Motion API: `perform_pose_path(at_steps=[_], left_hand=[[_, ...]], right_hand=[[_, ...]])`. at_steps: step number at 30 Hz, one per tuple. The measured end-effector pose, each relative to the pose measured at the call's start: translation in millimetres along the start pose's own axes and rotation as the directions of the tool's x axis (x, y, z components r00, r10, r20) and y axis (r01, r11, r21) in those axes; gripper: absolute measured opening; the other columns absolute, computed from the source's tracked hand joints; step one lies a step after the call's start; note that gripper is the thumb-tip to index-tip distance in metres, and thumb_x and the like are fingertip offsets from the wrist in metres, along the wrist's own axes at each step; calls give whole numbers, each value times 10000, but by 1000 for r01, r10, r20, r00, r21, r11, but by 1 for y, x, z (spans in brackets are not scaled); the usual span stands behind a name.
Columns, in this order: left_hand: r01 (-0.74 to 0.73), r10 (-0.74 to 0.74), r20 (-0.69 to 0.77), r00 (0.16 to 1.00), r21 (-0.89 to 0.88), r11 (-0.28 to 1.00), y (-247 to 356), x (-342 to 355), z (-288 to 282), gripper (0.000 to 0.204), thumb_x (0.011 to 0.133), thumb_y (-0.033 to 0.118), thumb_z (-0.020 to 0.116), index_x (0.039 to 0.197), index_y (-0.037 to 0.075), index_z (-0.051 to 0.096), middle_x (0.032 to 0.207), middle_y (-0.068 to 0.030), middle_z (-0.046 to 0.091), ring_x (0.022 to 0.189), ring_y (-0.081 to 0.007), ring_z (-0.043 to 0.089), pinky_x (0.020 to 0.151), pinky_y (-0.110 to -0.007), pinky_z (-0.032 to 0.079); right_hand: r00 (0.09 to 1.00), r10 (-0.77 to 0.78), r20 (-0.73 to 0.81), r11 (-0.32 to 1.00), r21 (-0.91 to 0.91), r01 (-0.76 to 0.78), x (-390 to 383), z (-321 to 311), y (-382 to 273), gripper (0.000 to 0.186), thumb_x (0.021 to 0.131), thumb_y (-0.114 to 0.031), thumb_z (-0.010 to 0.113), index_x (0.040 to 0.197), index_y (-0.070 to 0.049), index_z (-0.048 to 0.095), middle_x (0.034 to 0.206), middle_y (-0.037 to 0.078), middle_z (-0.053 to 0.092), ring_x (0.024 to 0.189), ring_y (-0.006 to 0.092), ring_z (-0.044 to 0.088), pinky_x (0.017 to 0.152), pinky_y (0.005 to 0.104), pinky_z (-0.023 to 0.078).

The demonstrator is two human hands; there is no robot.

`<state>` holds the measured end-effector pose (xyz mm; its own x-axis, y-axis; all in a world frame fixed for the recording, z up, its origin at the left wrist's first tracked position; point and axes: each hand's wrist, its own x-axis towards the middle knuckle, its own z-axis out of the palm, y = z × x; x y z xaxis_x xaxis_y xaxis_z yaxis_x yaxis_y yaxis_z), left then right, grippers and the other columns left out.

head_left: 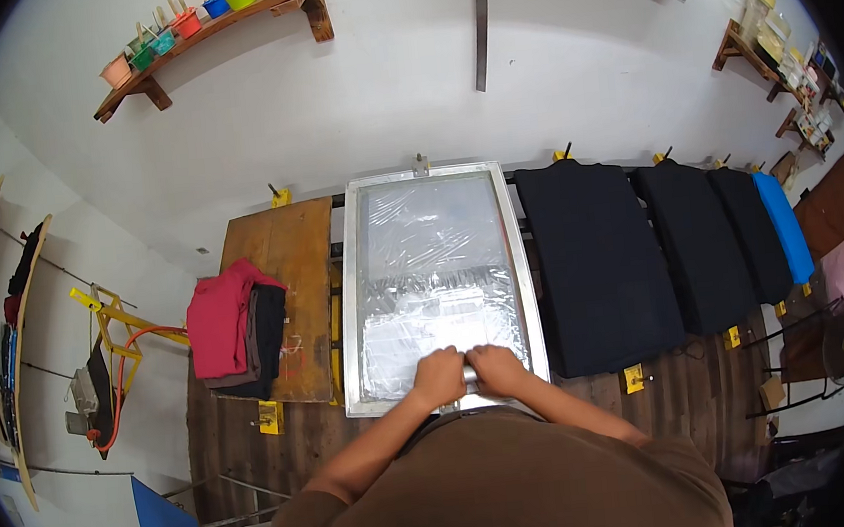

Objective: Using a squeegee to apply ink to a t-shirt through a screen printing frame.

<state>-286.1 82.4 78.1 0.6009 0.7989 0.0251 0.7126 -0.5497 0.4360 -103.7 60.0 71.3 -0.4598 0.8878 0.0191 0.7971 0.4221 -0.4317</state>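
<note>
A silver-framed printing screen [350,320] lies in front of me, its middle covered by shiny, wrinkled clear film. Over its near end, my left hand [439,377] and my right hand [499,369] are closed side by side. Both grip what looks like a squeegee [469,374]; only a small grey bit shows between the fists, and the rest is hidden under my fingers. A metal clamp [420,165] sits at the screen's far edge.
Left of the screen, folded red and dark shirts [232,325] lie on a wooden board [304,274]. To the right stand several boards with black cloth [598,268] and one blue one [783,227]. Colourful tubs [185,23] line a wall shelf [211,36]. A yellow stand [120,315] is at left.
</note>
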Motion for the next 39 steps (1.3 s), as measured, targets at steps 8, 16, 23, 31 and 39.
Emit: perform_pose_path(at_steps=[8, 16, 23, 31, 39], left_hand=[[135, -124, 419, 900, 3, 991, -10, 31, -31, 298, 693, 305, 713, 924, 127, 777, 902, -177, 742, 865, -380, 716, 786, -476, 579], [176, -198, 249, 948, 108, 978, -48, 114, -38, 332, 702, 239, 714, 1017, 148, 770, 965, -157, 744, 936, -353, 715, 836, -456, 575], [127, -152, 330, 931, 98, 987, -56, 118, -37, 316, 695, 193, 683, 995, 149, 775, 975, -169, 745, 930, -355, 716, 843, -453, 574], [74, -110, 365, 925, 110, 991, -35, 81, -35, 331, 667, 149, 675, 982, 112, 772, 947, -178, 742, 905, -362, 714, 797, -462, 575], [83, -79, 370, 926, 5, 996, -14, 33, -25, 304, 661, 122, 647, 938, 91, 766, 864, -187, 724, 849, -384, 700, 757, -480, 562]], right_hand=[[903, 74, 424, 992, 58, -108, 31, -41, 2, 462, 709, -170, 687, 1163, -89, 718, 980, 229, 720, 937, 387, 701, 841, 471, 566], [988, 24, 154, 998, -59, -15, 110, -47, 54, 309, 682, -123, 702, 984, -68, 741, 880, 218, 720, 854, 405, 699, 782, 483, 571], [981, -58, 184, 997, -46, 67, 113, -44, 59, 291, 656, -113, 704, 936, -46, 743, 827, 222, 713, 801, 400, 699, 767, 482, 573], [976, -29, 217, 998, -49, 40, 77, -38, 32, 293, 663, -108, 687, 942, -33, 739, 815, 217, 711, 796, 403, 693, 758, 475, 573], [964, 13, 265, 1000, 1, -14, 30, -28, 1, 338, 665, -111, 688, 988, -13, 721, 817, 233, 704, 794, 421, 680, 758, 490, 558]])
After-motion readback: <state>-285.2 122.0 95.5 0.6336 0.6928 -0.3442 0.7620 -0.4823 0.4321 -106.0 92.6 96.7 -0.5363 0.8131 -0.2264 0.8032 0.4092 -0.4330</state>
